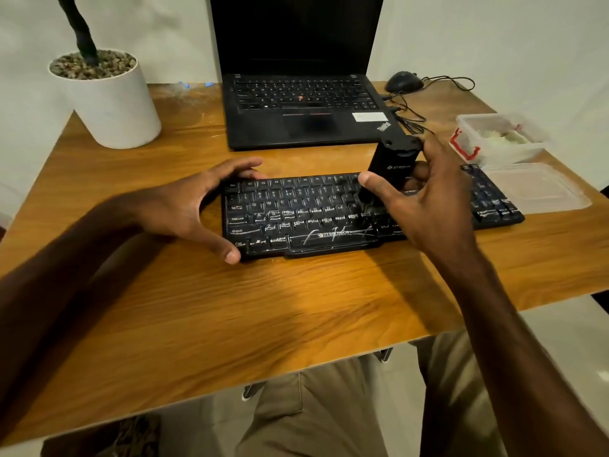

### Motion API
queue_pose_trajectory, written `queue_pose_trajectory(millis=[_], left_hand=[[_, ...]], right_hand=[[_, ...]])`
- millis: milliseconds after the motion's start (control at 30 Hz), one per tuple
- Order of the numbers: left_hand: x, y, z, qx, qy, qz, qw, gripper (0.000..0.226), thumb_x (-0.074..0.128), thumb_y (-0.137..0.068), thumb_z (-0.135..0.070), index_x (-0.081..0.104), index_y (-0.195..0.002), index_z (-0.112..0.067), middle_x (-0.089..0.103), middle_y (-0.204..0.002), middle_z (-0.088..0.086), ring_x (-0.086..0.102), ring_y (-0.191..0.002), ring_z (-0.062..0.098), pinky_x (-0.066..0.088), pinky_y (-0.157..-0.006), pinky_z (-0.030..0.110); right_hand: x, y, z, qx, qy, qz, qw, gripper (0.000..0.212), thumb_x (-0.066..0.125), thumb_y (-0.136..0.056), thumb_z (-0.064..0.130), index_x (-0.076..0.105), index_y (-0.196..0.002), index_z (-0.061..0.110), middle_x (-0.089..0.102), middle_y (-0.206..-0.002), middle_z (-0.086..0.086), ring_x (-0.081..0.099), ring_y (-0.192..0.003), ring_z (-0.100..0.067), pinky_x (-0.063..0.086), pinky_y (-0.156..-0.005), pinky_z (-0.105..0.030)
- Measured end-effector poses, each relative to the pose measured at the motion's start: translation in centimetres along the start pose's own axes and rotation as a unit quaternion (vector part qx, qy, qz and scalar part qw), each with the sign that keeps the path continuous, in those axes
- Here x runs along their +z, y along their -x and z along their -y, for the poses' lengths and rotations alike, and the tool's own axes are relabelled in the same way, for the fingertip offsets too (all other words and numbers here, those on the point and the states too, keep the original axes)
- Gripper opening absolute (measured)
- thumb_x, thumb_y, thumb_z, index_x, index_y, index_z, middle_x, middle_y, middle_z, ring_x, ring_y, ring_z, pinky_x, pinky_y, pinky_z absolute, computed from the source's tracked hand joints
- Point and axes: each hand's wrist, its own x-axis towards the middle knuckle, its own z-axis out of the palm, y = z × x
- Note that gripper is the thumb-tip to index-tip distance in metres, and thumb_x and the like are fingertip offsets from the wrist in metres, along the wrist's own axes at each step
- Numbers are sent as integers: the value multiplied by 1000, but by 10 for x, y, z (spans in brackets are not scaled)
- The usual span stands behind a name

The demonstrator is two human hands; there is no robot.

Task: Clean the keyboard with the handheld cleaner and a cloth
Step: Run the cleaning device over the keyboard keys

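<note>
Head view: I see one keyboard (329,216) lying flat on the surface (263,308), long axis left-right, spacebar toward me, "ZEBRONICS" printed on it. Left hand (194,209) spread, grip clamped on its left edge. Right hand (425,206) grip wrapped around one handheld cleaner (389,163), upright, nose down on the keys. One "ThinkPad" laptop (306,103) behind.
</note>
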Motion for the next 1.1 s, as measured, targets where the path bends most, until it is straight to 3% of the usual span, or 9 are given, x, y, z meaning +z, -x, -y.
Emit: queue_pose_trajectory(millis=[67, 200, 367, 467, 567, 700, 833, 967, 1100], left_hand=[[-1, -1, 2, 3, 4, -3, 1000, 140, 99, -47, -50, 17, -160, -50, 35, -160, -26, 35, -148, 0, 35, -122, 40], [1, 0, 5, 6, 1, -7, 1000, 140, 98, -47, -51, 17, -161, -49, 36, -158, -30, 35, -145, -6, 35, -120, 30], [2, 0, 4, 4, 3, -8, 1000, 139, 98, -47, -54, 18, -160, -51, 34, -160, -28, 35, -147, -2, 35, -122, 40], [2, 1, 4, 0, -2, -4, 1000, 139, 98, -47, -57, 17, -160, -53, 31, -161, -28, 33, -148, -1, 34, -124, 44], [2, 1, 2, -5, -10, -5, 1000, 140, 97, -46, -61, 15, -159, -54, 27, -163, -28, 30, -150, 0, 33, -124, 45], [3, 1, 4, -6, -14, -7, 1000, 140, 97, -45, -64, 15, -159, -56, 26, -163, -26, 30, -150, 2, 33, -124, 47], [2, 2, 3, -3, -26, -9, 1000, 138, 96, -46, -61, 15, -159, -56, 26, -162, -27, 31, -149, 0, 34, -123, 45], [2, 0, 4, -5, -20, -4, 1000, 138, 96, -46, -61, 15, -158, -56, 26, -163, -25, 31, -149, 3, 35, -123, 46], [1, 1, 6, -5, -24, -7, 1000, 138, 97, -47, -61, 15, -158, -56, 25, -164, -23, 30, -150, 5, 35, -122, 49]], right_hand=[[1, -2, 1, 0, 11, 3, 1000, 60, 81, -81, 47, 55, -129, 22, 66, -109, 17, 67, -92, 2, 53, -72, -9], [16, 1, 5, -21, 43, 6, 999, 66, 80, -79, 56, 54, -129, 21, 74, -102, 4, 73, -83, -12, 63, -73, -37], [21, 1, 12, 5, -31, 43, 999, 59, 83, -79, 46, 58, -126, 21, 74, -105, 7, 71, -81, -1, 57, -65, -18], [4, -7, 7, 39, -54, 36, 997, 62, 83, -79, 42, 57, -130, 22, 73, -114, 4, 72, -90, -4, 62, -73, -26], [3, -3, 7, 22, 2, 10, 1000, 64, 83, -79, 46, 56, -131, 22, 72, -115, 6, 72, -92, -5, 61, -73, -22], [27, 12, 20, -40, 38, 25, 998, 58, 80, -79, 52, 56, -124, 23, 72, -108, 11, 71, -90, -7, 63, -74, -34], [24, 2, 21, -1, -41, 53, 998, 63, 82, -78, 49, 57, -129, 20, 72, -114, 7, 71, -91, -3, 62, -71, -26], [8, -4, 11, 5, 14, 4, 1000, 67, 81, -78, 50, 56, -132, 20, 72, -118, 4, 71, -97, -10, 63, -77, -33], [30, 12, 23, -37, 23, 30, 999, 60, 80, -80, 52, 56, -125, 21, 71, -110, 9, 71, -92, -8, 63, -74, -33]])
